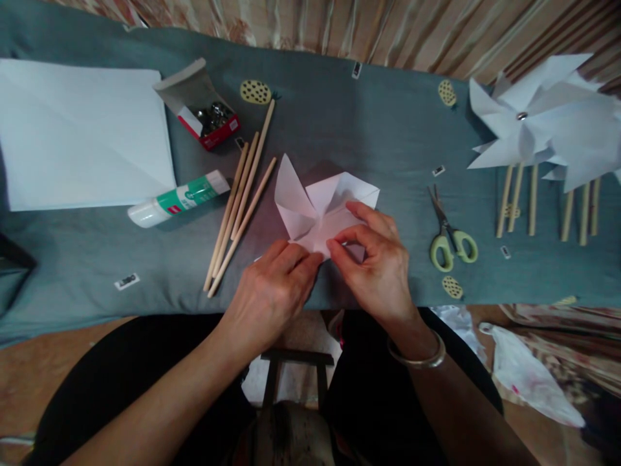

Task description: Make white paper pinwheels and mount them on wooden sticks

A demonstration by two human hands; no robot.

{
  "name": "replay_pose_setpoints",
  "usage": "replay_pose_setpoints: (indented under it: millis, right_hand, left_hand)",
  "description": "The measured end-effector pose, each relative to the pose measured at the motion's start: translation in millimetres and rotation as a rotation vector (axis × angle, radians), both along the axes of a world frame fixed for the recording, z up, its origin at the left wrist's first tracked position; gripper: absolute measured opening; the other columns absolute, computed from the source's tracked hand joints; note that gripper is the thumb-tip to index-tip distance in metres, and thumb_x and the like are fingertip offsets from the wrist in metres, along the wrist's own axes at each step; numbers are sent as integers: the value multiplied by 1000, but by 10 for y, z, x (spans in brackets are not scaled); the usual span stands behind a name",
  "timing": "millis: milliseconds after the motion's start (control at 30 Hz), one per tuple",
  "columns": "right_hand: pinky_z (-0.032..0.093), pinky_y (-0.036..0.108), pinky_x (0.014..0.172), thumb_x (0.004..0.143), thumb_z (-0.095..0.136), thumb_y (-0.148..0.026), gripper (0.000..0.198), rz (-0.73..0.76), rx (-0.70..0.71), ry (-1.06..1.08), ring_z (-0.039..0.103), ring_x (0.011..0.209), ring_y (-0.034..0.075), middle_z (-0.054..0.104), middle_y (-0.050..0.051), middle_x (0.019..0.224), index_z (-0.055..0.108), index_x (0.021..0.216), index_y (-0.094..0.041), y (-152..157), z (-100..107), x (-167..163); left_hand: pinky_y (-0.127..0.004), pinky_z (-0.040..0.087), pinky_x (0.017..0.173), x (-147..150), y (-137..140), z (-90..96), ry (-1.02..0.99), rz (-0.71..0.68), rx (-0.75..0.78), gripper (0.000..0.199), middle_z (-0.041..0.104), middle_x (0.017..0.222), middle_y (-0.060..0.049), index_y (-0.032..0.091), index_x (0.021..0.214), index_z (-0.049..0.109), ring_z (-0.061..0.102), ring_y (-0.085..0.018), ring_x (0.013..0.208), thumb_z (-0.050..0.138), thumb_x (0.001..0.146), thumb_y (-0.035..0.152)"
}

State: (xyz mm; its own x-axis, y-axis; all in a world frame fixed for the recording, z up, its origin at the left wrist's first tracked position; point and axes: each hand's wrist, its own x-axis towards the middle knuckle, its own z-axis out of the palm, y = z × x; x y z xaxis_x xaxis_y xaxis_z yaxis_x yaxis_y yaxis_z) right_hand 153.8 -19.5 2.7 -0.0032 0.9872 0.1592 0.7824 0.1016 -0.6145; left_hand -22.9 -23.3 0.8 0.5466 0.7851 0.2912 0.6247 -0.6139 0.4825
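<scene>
A white paper pinwheel, partly folded, lies near the table's front edge with its blades bent up. My left hand is closed on its lower left part, fingers pressed together on the paper. From the right, my right hand pinches the lower right part between thumb and index finger. Both hands hide the lower portion of the paper. Just left of it are several wooden sticks. To the right of my right hand lie scissors with pale green handles, blades slightly apart.
A stack of white paper lies at the left, beside a glue bottle with a green label. Behind it stands an open red box of metal pins. Several finished pinwheels on sticks lie at the right. A curtain borders the back edge.
</scene>
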Motion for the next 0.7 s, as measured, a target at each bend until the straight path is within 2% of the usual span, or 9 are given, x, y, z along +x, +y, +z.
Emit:
replay_pose_setpoints:
  millis: [433, 567, 700]
  right_hand:
    - [48, 47, 104, 86, 64, -23, 8, 41, 105, -80, 59, 122, 27, 66, 11, 129, 67, 80, -20, -13, -52, -3]
    - [49, 49, 104, 90, 59, -21, 10, 82, 156, -111, 58, 121, 27, 65, 10, 129, 69, 91, -22, -23, -58, -18]
    - [49, 50, 107, 92, 54, -16, 22, 153, 175, -154, 53, 127, 28, 59, 11, 136, 68, 107, -23, -35, -67, -25]
  left_hand:
    - [-33, 58, 71, 11, -7, -20, -7, -2, -8, 18, 69, 88, -9, 7, 106, 67, 62, -19, 81, 56, 94, 16]
    - [-32, 58, 70, 8, -5, -9, -2, 1, -17, 19, 69, 88, -9, 8, 106, 68, 61, -19, 81, 55, 95, 16]
    - [-32, 58, 70, 3, -3, -5, -4, -1, -14, 19, 68, 88, -9, 8, 105, 67, 61, -19, 80, 54, 95, 16]
